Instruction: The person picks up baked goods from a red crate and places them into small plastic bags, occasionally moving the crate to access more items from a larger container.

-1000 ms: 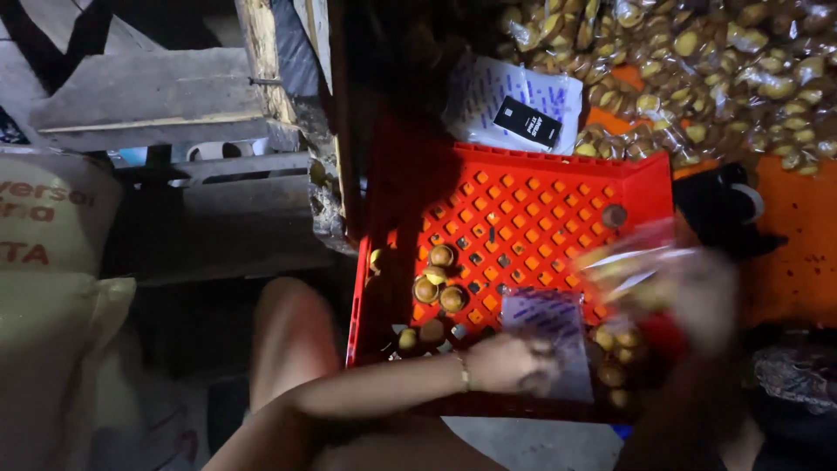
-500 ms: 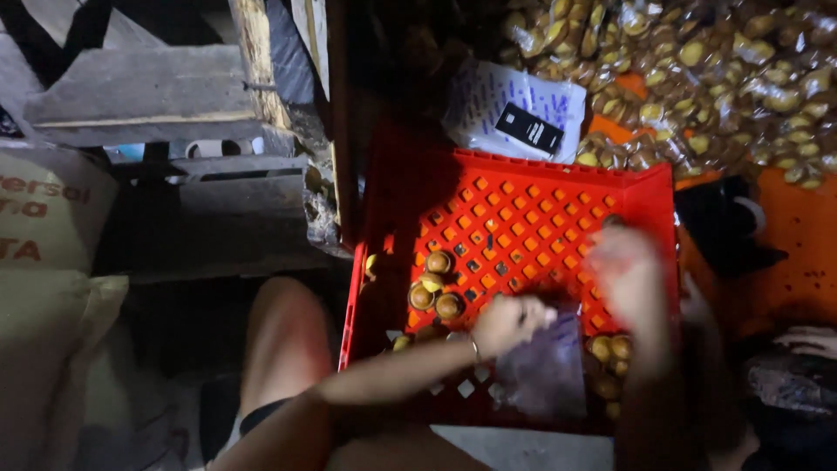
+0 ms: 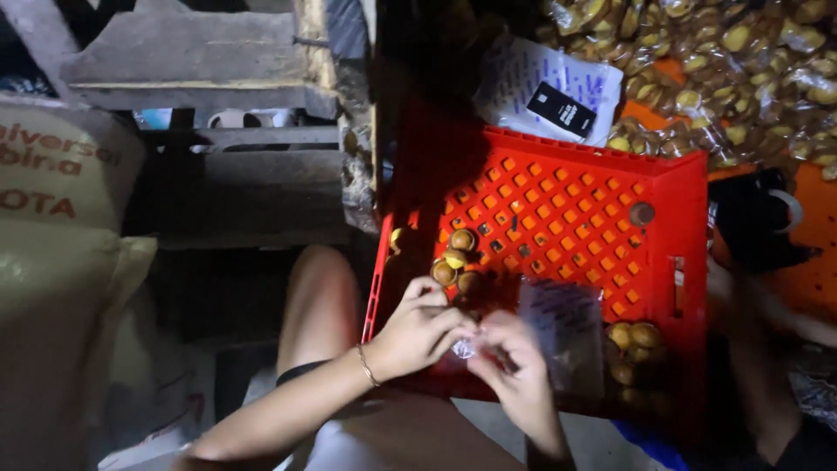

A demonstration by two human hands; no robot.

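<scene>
While both hands meet low over the red crate [image 3: 663, 187], the fingers pinch a small clear bag [image 3: 465, 348] between them.

- Left hand [image 3: 417, 330]: fingers curled narrow, tips on the bag's left side; thin bracelet [image 3: 366, 366] at wrist.
- Right hand [image 3: 514, 362]: blurred, fingers bent in, gripping the bag from the right.
- Bag: tiny, shiny, crumpled; sits btwn the two hands, just above the crate's near edge. Contents can't be told.
- Crate: red plastic, perforated floor w/ square holes, tilted toward the person. Holds a few round brown-yellow pieces [image 3: 455, 259] at left, just beyond the left hand, and more [image 3: 635, 336] at right.
- Flat clear pouch [image 3: 562, 336]: rectangular, faint dark print, lies in crate just right of the right hand.
- Paper sheet [image 3: 523, 78]: white, handwritten in blue, lies beyond crate's far wall; a black rectangular card [image 3: 561, 109] w/ white print rests on it.
- Packed bags [image 3: 724, 61]: heap of clear packs w/ yellow-brown pieces, top right, on an orange surface [image 3: 815, 227].
- Sack [image 3: 52, 218]: pale woven, red lettering, far left, upright.
- Wood planks [image 3: 192, 61]: grey, rough, top left.
- Dark object [image 3: 750, 218] w/ pale ring, right of crate; kind unclear.
</scene>
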